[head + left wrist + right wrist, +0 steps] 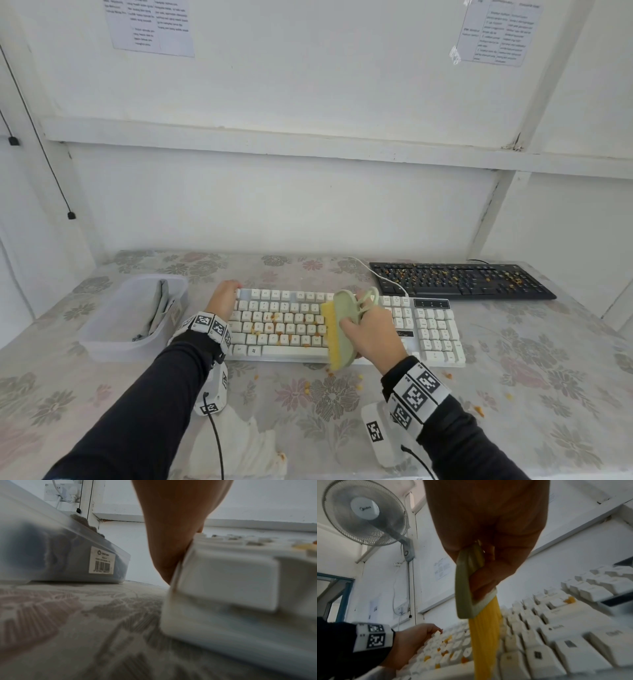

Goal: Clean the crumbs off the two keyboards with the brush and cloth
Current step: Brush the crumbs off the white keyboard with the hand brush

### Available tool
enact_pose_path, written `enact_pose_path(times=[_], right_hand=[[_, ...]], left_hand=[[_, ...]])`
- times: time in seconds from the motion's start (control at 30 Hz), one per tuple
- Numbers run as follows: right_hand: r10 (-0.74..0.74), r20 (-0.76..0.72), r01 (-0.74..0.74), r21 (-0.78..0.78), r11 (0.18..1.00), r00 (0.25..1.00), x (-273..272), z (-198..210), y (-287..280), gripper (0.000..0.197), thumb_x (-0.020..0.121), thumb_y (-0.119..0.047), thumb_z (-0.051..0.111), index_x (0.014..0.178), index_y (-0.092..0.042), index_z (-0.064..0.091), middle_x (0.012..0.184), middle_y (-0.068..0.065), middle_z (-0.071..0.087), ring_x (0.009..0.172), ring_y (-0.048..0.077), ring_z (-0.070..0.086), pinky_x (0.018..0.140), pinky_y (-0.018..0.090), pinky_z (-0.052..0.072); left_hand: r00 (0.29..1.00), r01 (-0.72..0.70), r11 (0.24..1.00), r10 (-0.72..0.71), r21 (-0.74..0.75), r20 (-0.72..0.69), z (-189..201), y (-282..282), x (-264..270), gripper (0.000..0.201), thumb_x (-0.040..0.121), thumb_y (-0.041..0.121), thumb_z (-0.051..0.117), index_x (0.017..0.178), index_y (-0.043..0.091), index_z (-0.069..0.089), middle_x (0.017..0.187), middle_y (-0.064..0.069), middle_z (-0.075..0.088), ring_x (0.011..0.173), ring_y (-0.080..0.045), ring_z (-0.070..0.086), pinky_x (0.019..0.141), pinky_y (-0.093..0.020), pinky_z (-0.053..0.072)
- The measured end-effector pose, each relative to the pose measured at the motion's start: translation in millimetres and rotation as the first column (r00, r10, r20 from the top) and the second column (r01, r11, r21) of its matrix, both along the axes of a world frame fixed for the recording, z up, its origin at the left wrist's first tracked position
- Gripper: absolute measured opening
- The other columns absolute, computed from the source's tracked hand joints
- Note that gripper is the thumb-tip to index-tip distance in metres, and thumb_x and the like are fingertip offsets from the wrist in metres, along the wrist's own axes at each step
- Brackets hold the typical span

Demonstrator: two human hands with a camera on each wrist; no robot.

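Now: brush (337, 329) in right-hand fingers (349, 324); bristles on white keyboard (281, 329)

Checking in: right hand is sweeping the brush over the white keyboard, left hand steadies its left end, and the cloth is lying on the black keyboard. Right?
Not quite. The cloth is not on the black keyboard; it sits in the clear plastic bin left of the white keyboard, as the head view shows. The rest holds: the right hand holds the brush, and the left hand steadies the left end.
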State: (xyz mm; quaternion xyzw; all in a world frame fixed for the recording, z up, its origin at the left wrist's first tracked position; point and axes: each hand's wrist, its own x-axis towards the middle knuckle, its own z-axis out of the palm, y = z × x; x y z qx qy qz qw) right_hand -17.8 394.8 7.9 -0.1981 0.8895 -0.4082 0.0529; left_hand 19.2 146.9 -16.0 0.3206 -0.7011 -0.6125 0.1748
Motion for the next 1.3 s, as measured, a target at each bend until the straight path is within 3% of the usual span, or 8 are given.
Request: enact_pose_path(times=[0.3, 0.4, 0.5, 0.63, 0.8, 0.93, 1.13, 1.3], right_hand=[[-0.004, -0.173, -0.018, -0.124, 0.992, 0.985, 7.7, 7.6, -23.2, 0.024, 0.092, -0.015, 0.05, 0.116, -0.014, 0.05, 0.07, 0.001, 0.057, 0.052, 0.016, 0.055, 0.041, 0.02, 0.044], [0.054, -0.123, -0.053, 0.008, 0.999, 0.991, 6.9, 3.8, -22.7, 0.008, 0.09, -0.013, 0.048, 0.082, -0.013, 0.049, 0.055, -0.002, 0.044, 0.043, 0.01, 0.039, 0.037, 0.015, 0.031], [0.062, -0.028, -0.059, 0.089, 0.994, 0.998, 6.2, 4.2, -17.0, 0.038, 0.087, -0.011, 0.05, 0.054, -0.015, 0.031, 0.049, -0.002, 0.033, 0.04, 0.009, 0.03, 0.034, 0.012, 0.024], [0.028, -0.099, -0.025, 0.034, 0.999, 0.995, 6.2, 12.6, -16.3, 0.035, 0.088, -0.01, 0.05, 0.056, -0.015, 0.036, 0.047, -0.003, 0.036, 0.036, 0.009, 0.032, 0.031, 0.014, 0.027], [0.022, -0.182, -0.044, -0.117, 0.992, 0.983, 8.9, 9.6, -22.7, 0.013, 0.092, -0.013, 0.048, 0.102, -0.021, 0.047, 0.057, -0.007, 0.049, 0.041, 0.005, 0.046, 0.035, 0.013, 0.037], [0.062, -0.058, -0.057, 0.073, 0.996, 0.996, 9.0, 5.1, -17.0, 0.035, 0.088, -0.012, 0.049, 0.056, -0.013, 0.035, 0.048, -0.003, 0.034, 0.035, 0.006, 0.03, 0.034, 0.014, 0.024], [-0.003, -0.023, 0.004, 0.043, 0.999, 1.0, -0.7, 16.3, -1.5, 0.033, 0.087, -0.012, 0.051, 0.057, -0.012, 0.039, 0.05, -0.001, 0.038, 0.041, 0.01, 0.034, 0.035, 0.014, 0.027], [-0.046, -0.179, 0.043, -0.019, 0.999, 0.983, -4.9, 13.7, 6.9, 0.012, 0.09, -0.012, 0.048, 0.101, -0.014, 0.051, 0.06, 0.001, 0.051, 0.043, 0.008, 0.042, 0.034, 0.013, 0.032]], left_hand=[[1.0, -0.01, 1.0, 0.01, 0.001, 0.003, 1.5, 0.5, -0.3, 0.033, 0.095, 0.011, 0.032, 0.064, 0.02, 0.035, 0.066, 0.0, 0.035, 0.059, -0.014, 0.032, 0.058, -0.028, 0.028], [1.0, -0.009, 0.999, 0.01, -0.053, 0.013, 0.3, 1.4, -1.7, 0.036, 0.096, 0.007, 0.031, 0.063, 0.02, 0.035, 0.066, 0.002, 0.033, 0.059, -0.011, 0.03, 0.057, -0.025, 0.026], [1.0, -0.01, 0.998, 0.012, -0.066, 0.019, 0.6, 1.3, -2.0, 0.034, 0.096, 0.008, 0.031, 0.064, 0.02, 0.037, 0.067, 0.002, 0.034, 0.062, -0.013, 0.032, 0.063, -0.029, 0.029], [0.999, -0.008, 0.999, 0.01, -0.047, 0.03, -2.1, -0.1, -1.8, 0.029, 0.097, 0.01, 0.031, 0.071, 0.014, 0.044, 0.072, 0.002, 0.039, 0.073, -0.018, 0.039, 0.074, -0.029, 0.031], [1.0, -0.006, 1.0, 0.007, -0.019, 0.017, -5.3, -4.8, -3.2, 0.031, 0.095, 0.013, 0.034, 0.066, 0.019, 0.042, 0.082, -0.011, 0.049, 0.084, -0.02, 0.047, 0.078, -0.032, 0.037], [1.0, -0.012, 0.999, 0.013, -0.031, 0.016, -5.8, -5.2, -3.9, 0.032, 0.096, 0.014, 0.034, 0.066, 0.02, 0.042, 0.084, -0.01, 0.05, 0.087, -0.021, 0.047, 0.082, -0.037, 0.041], [1.0, -0.007, 0.997, 0.009, -0.07, 0.03, -8.0, -4.3, -5.2, 0.027, 0.097, 0.014, 0.033, 0.074, 0.013, 0.048, 0.083, -0.005, 0.047, 0.095, -0.021, 0.042, 0.085, -0.033, 0.033], [1.0, 0.003, 0.995, 0.0, -0.1, 0.028, -9.1, -5.9, -8.4, 0.033, 0.097, 0.011, 0.032, 0.066, 0.016, 0.042, 0.073, -0.001, 0.041, 0.083, -0.018, 0.041, 0.081, -0.03, 0.03]])
